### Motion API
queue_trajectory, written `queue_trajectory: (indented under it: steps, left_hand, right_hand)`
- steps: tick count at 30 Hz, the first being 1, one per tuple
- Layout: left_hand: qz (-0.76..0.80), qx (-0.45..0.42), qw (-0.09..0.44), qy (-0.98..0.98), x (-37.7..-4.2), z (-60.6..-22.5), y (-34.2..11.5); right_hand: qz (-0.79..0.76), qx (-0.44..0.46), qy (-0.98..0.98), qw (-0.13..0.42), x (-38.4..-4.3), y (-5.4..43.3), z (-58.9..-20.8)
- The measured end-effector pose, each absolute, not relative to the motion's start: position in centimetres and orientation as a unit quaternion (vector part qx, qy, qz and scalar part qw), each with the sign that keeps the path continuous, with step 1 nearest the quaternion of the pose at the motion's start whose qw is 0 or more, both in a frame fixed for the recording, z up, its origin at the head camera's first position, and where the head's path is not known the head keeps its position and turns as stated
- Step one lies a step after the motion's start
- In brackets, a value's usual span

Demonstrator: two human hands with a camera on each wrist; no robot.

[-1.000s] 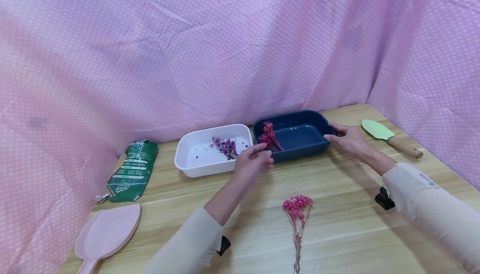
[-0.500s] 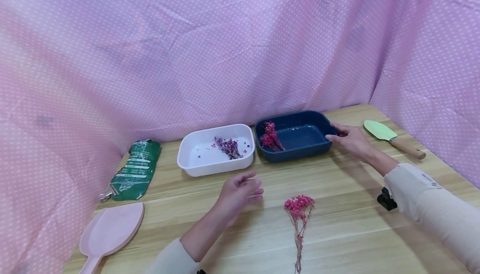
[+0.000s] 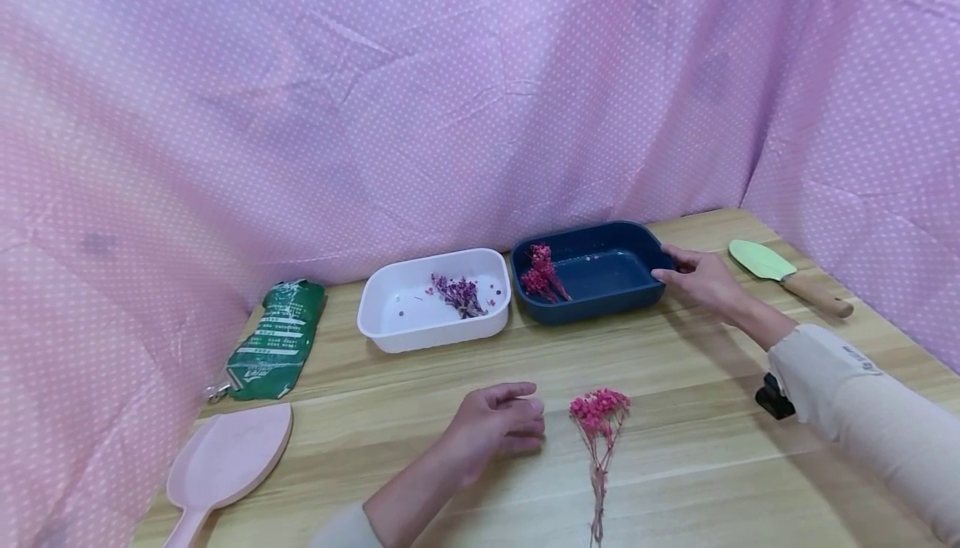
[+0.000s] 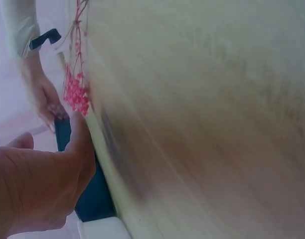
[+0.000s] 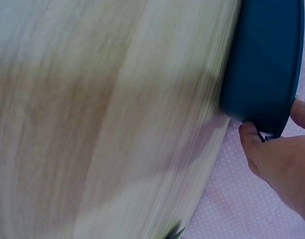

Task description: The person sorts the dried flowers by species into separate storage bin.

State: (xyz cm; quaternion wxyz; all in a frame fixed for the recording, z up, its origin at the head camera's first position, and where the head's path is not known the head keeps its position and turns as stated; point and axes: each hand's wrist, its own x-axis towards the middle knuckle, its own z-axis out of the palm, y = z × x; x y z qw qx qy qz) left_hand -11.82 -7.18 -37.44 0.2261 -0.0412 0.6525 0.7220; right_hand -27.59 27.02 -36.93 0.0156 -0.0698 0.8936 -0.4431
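Observation:
My left hand (image 3: 491, 429) hovers above the table, fingers loosely bent, holding nothing. Just right of it lies a bunch of dried pink flowers (image 3: 600, 414), blossoms pointing away and stems toward the near edge. My right hand (image 3: 703, 283) grips the right end of a dark blue rectangular tray (image 3: 611, 273), thumb on the near corner and fingers at the end wall, as the right wrist view also shows. A darker pink-red dried bunch (image 3: 542, 271) lies in that tray's left part. Left of it stands a white tray (image 3: 405, 298) holding a purple dried bunch (image 3: 461, 294) and loose petals.
At the table's left lie a green printed packet (image 3: 277, 339) with a metal clip and a pink dustpan-shaped scoop (image 3: 228, 456). A light green spatula-like tool (image 3: 761, 258) with a wooden handle lies at the right. Pink dotted cloth (image 3: 450, 114) hangs behind the table.
My left hand has drawn back from beside the two trays toward the near side, and now is left of the pink flowers. My right hand stays at the blue tray.

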Motion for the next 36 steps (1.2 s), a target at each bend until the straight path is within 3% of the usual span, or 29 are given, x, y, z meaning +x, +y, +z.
queue_trajectory:
  steps: [13, 20, 28, 31, 36]
  left_hand:
    - [0.626, -0.013, 0.279, 0.728, -10.2, -38.5, -3.7]
    - [0.43, 0.032, 0.198, 0.88, -9.8, -38.1, -0.8]
    - [0.244, 0.173, 0.074, 0.951, -9.8, -38.6, 0.1]
    - [0.275, 0.182, 0.081, 0.941, -9.9, -38.6, -0.2]
    - [0.389, 0.148, 0.15, 0.897, -10.4, -38.4, -0.6]
  right_hand:
    - [-0.44, -0.069, 0.895, 0.022, -27.8, 27.2, -37.0]
    - [-0.441, -0.071, 0.894, 0.024, -27.8, 27.3, -37.0]
    - [-0.439, -0.067, 0.896, 0.021, -28.0, 27.3, -37.1]
    - [-0.439, -0.067, 0.896, 0.019, -28.0, 27.3, -37.1]
    - [-0.441, -0.068, 0.895, 0.016, -27.9, 27.3, -37.2]
